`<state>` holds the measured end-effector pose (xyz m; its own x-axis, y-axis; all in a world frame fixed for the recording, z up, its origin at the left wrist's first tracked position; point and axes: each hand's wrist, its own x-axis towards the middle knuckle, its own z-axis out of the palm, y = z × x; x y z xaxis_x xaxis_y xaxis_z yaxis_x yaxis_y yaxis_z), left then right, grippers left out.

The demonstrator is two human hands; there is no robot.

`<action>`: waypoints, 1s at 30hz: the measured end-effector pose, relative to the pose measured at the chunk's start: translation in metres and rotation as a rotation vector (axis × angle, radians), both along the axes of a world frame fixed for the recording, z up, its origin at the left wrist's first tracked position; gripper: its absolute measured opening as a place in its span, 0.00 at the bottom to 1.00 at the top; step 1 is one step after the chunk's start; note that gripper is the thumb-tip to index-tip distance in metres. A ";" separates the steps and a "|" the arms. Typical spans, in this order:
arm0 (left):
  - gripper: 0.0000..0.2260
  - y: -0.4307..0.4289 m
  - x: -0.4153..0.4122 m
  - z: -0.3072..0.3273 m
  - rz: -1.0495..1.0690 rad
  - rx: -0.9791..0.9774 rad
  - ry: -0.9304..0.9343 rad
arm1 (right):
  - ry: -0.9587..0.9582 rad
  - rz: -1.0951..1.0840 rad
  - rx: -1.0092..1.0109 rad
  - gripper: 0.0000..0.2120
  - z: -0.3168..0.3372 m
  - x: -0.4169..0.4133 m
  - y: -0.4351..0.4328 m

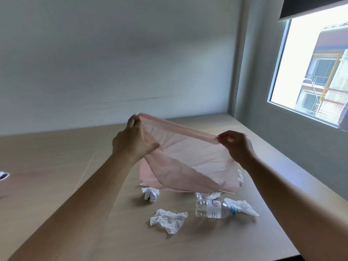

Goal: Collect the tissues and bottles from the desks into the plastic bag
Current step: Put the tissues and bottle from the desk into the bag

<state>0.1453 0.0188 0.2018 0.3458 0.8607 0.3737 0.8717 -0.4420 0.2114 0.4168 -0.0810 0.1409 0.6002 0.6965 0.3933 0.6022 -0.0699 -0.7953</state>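
Note:
A thin pink plastic bag hangs above the wooden desk, stretched between my hands. My left hand pinches its top edge at the left, my right hand pinches the same edge at the right. Below the bag lie crumpled white tissues: one nearest me, one further back, one by the cap of a clear plastic bottle lying on its side. A second bottle and another tissue are partly hidden behind the bag.
The desk meets a pale wall at the back and a wall with a window on the right. A small object shows at the left edge. The desk's near right edge runs diagonally.

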 end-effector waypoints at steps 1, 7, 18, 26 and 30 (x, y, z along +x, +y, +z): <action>0.41 0.003 -0.004 -0.004 -0.009 -0.020 -0.003 | -0.015 0.001 0.001 0.06 0.000 -0.006 0.005; 0.41 0.031 -0.020 -0.029 -0.132 0.017 -0.174 | 0.068 0.073 -0.106 0.19 -0.025 -0.021 0.016; 0.40 0.072 0.040 -0.088 -0.140 -0.098 -0.171 | -0.559 0.288 -1.123 0.40 -0.205 -0.002 -0.004; 0.39 0.081 0.053 -0.097 -0.136 -0.159 -0.130 | -0.190 0.419 -1.204 0.28 -0.155 0.035 0.018; 0.39 0.081 0.051 -0.092 -0.141 -0.147 -0.152 | 0.215 0.596 -1.184 0.18 -0.067 0.051 0.030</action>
<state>0.1966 0.0997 0.1095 0.4159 0.8567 0.3050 0.7569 -0.5120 0.4061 0.4674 -0.0506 0.0744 0.0616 0.7247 -0.6863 0.6533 -0.5491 -0.5211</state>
